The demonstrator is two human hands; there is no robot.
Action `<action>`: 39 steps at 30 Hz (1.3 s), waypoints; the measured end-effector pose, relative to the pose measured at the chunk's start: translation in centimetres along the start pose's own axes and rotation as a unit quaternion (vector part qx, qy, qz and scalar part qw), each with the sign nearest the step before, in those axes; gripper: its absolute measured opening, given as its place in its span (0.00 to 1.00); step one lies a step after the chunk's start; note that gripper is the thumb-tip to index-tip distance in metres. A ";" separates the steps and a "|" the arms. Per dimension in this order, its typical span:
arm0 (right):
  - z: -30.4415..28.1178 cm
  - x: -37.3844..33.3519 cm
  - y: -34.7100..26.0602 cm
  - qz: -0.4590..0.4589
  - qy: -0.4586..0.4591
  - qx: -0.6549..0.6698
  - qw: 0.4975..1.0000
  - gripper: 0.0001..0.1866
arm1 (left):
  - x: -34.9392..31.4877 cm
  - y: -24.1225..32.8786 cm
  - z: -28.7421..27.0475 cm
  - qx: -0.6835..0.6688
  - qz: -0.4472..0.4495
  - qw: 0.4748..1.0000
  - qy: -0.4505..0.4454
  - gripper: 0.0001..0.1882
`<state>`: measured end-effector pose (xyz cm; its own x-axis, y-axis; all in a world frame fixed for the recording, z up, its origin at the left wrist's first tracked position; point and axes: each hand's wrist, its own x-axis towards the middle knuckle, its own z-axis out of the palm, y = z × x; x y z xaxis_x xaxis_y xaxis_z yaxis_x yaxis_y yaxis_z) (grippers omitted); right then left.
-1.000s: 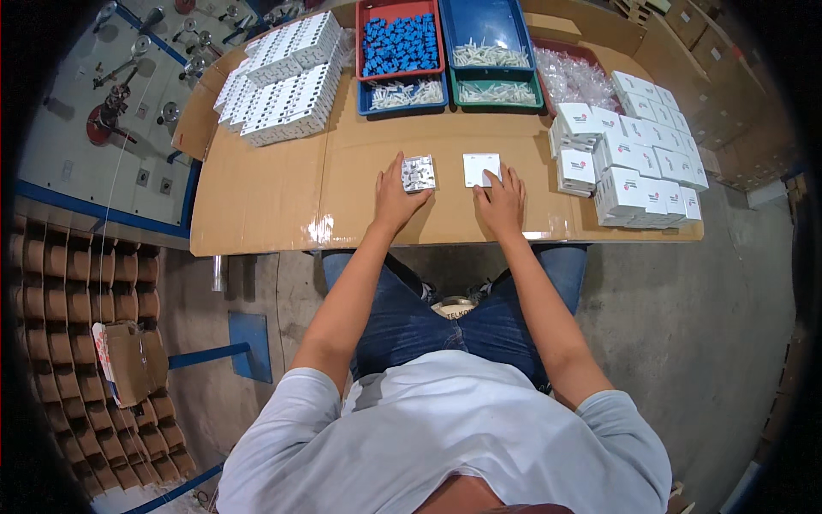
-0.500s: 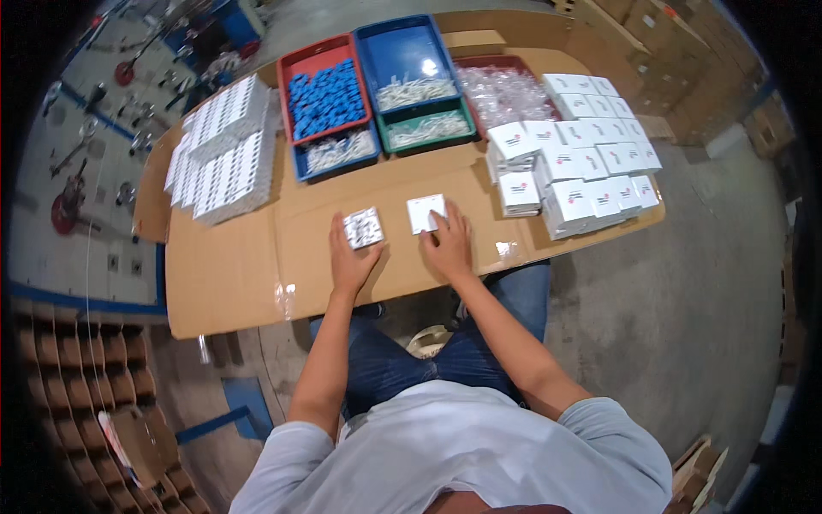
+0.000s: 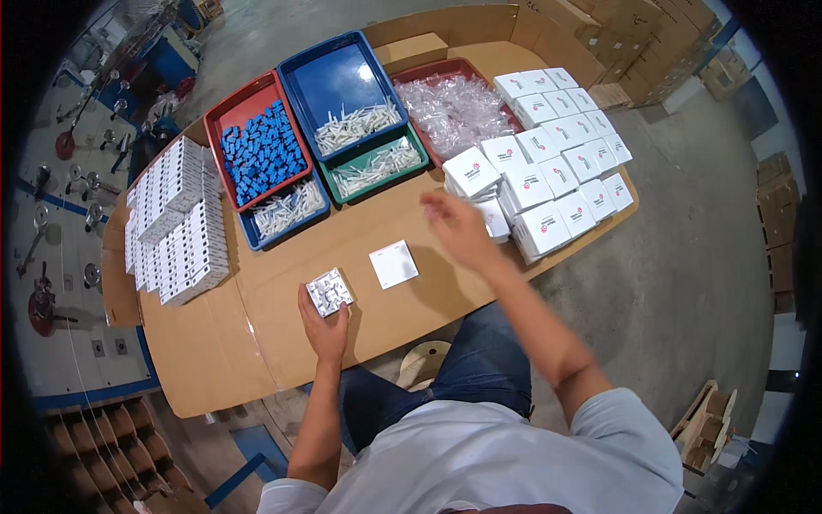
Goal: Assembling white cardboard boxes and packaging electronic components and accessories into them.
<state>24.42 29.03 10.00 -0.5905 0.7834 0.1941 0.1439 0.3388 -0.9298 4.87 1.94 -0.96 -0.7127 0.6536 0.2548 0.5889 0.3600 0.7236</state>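
Observation:
My left hand point(image 3: 325, 334) grips the near and left edges of a square white plastic piece point(image 3: 332, 289) on the cardboard tabletop. Its open face, full of small parts, is turned up. A flat white square plate point(image 3: 395, 264) lies to its right, untouched. Raised over the table, my right hand point(image 3: 461, 230) is beside the near-left corner of the stacked white packs point(image 3: 539, 180). Motion blurs its fingers, and nothing shows in them.
White pieces are stacked point(image 3: 184, 223) at the left. At the back stand a red tray point(image 3: 211, 127) of blue parts, blue point(image 3: 330, 73) and green point(image 3: 340, 200) trays of white pins, and a red tray point(image 3: 458, 67) of clear bags. A cardboard wall point(image 3: 556, 38) edges the table.
My right hand has left the flat plate and moved right toward the white packs. My left hand stays at the open white piece. The whole view has shifted and turned.

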 end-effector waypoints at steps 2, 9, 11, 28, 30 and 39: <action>-3.2 5.4 -0.8 -0.049 0.037 -0.050 0.997 0.13 | 0.1 -0.1 0.0 0.007 -0.008 1.000 -0.002 0.47; -9.3 23.9 8.2 -0.070 0.033 -0.313 0.947 0.12 | 0.5 0.3 0.1 0.012 -0.021 1.000 -0.009 0.47; -8.2 26.6 9.7 -0.039 0.016 -0.453 0.891 0.15 | 0.5 0.0 -0.1 0.019 -0.025 0.999 -0.004 0.47; -10.5 34.1 14.5 -0.080 0.024 -0.343 0.936 0.15 | 1.5 1.0 -0.7 0.050 -0.009 0.999 -0.010 0.45; -12.9 33.5 13.7 -0.037 0.032 -0.222 0.974 0.14 | 1.4 0.8 -0.2 0.032 0.000 0.999 -0.009 0.45; -8.2 16.3 -3.3 0.053 -0.074 0.091 0.992 0.10 | 3.1 4.8 0.8 -0.285 -0.136 0.948 0.047 0.26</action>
<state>20.83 44.95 18.78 -0.6911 0.7205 0.0577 0.0733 0.1493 -0.9861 5.80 6.26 2.82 -0.8552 0.5163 0.0455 0.0955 0.0706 0.9929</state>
